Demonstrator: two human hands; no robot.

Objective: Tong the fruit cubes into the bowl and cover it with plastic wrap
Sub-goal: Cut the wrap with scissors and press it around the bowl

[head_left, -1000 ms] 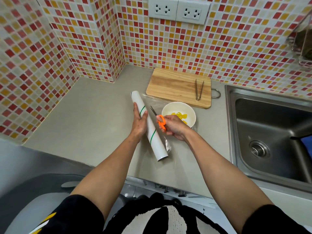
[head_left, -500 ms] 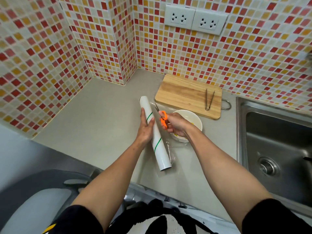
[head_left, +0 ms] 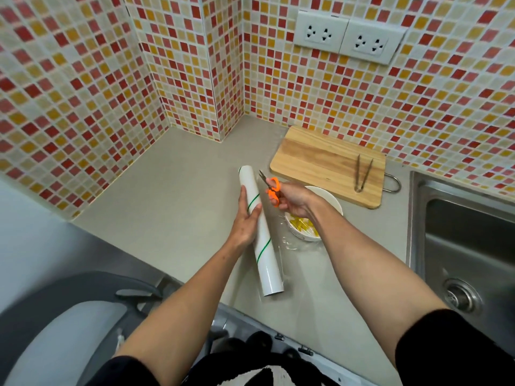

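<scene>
A white roll of plastic wrap [head_left: 263, 254] with green lines lies on the grey counter, and my left hand [head_left: 246, 221] presses on its middle. My right hand [head_left: 292, 200] grips orange-handled scissors [head_left: 271, 186], blades pointing away beside the roll's far end. A clear sheet of wrap [head_left: 292, 243] stretches from the roll over a white bowl [head_left: 333, 200] holding yellow fruit cubes [head_left: 302, 225]. My right forearm hides part of the bowl. Metal tongs [head_left: 362, 175] rest on the wooden cutting board [head_left: 320, 160].
A steel sink [head_left: 468, 240] lies to the right of the bowl. Mosaic-tiled walls close the counter at the back and left, with two sockets [head_left: 349, 40] above the board. The counter's front edge runs just below the roll's near end.
My right hand has carried the scissors away along the roll, from beside its middle to its far end. The left hand stays on the roll. The camera has come closer.
</scene>
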